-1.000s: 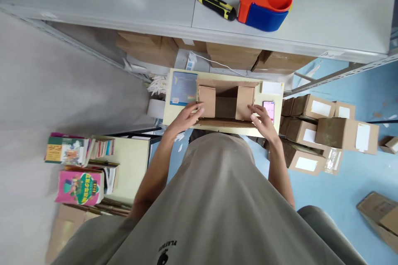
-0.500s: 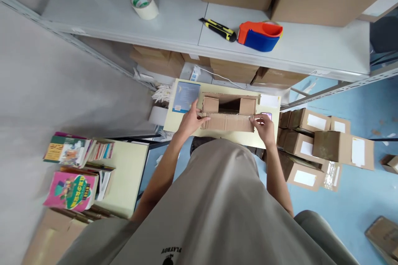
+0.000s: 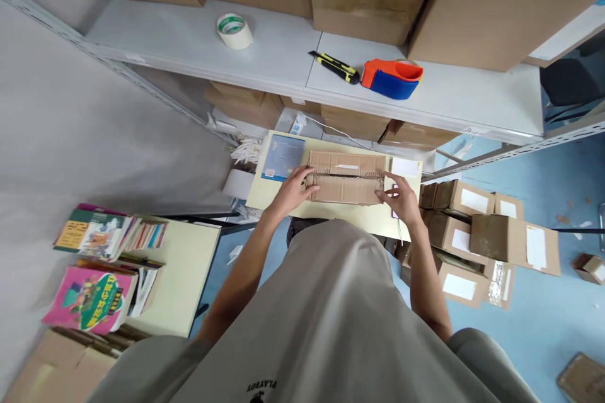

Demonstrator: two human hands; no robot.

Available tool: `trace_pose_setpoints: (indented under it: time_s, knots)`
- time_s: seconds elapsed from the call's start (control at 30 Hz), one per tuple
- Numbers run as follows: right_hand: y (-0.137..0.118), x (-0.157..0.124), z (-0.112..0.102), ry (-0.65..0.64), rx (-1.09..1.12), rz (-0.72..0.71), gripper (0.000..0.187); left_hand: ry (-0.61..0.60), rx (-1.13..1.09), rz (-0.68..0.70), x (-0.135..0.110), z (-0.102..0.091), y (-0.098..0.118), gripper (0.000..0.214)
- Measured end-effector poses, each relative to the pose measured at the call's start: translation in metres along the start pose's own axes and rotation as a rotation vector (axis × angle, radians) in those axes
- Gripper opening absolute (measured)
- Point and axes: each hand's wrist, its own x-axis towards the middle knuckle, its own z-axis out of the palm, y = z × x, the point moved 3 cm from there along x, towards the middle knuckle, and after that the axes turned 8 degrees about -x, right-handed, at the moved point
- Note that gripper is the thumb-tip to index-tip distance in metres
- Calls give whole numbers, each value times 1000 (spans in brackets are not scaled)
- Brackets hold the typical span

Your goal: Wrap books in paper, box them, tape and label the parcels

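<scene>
A small cardboard box (image 3: 347,191) lies on the pale yellow tabletop (image 3: 363,212) in front of my body. Its two long top flaps are folded down and meet along a narrow dark gap. My left hand (image 3: 289,191) grips the left end, thumb on the near flap and fingers at the far one. At the right end, my right hand (image 3: 403,199) holds the box the same way, its thumb near the front corner. A blue book (image 3: 285,156) lies just beyond my left hand. Partly hidden by my right hand is a phone (image 3: 396,190).
On the grey shelf (image 3: 278,53) above the table are a tape roll (image 3: 235,32), a yellow-black utility knife (image 3: 334,68) and an orange-blue tape dispenser (image 3: 392,79). Stacked cartons (image 3: 460,239) stand on the floor at right. Books (image 3: 97,296) sit on a side table at left.
The near and far flaps of the box, which showed an opening between them, are now folded down to meet. Both hands have shifted to grip the ends across both flaps.
</scene>
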Motion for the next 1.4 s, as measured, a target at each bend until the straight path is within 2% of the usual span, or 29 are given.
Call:
trace_pose_setpoints:
  time_s: [0.1,0.3,0.57,0.83,1.2,1.4]
  knots:
    - [0,1,4,-11,-48,-25,59,38,-35,-3,-3,6,-4,51]
    - [2,6,10,59,-113,-7,59,98,-44,3,3,12,-7,53]
    - [10,7,15,120,50,56,61,167,-16,59,9,15,-14,42]
    - [15,20,12,67,161,42,54,213,-64,104,11,16,-28,35]
    - [20,29,10,44,171,-11,55,235,-95,120,22,13,-35,34]
    - [18,33,15,87,208,-9,61,248,-120,101,26,12,-36,37]
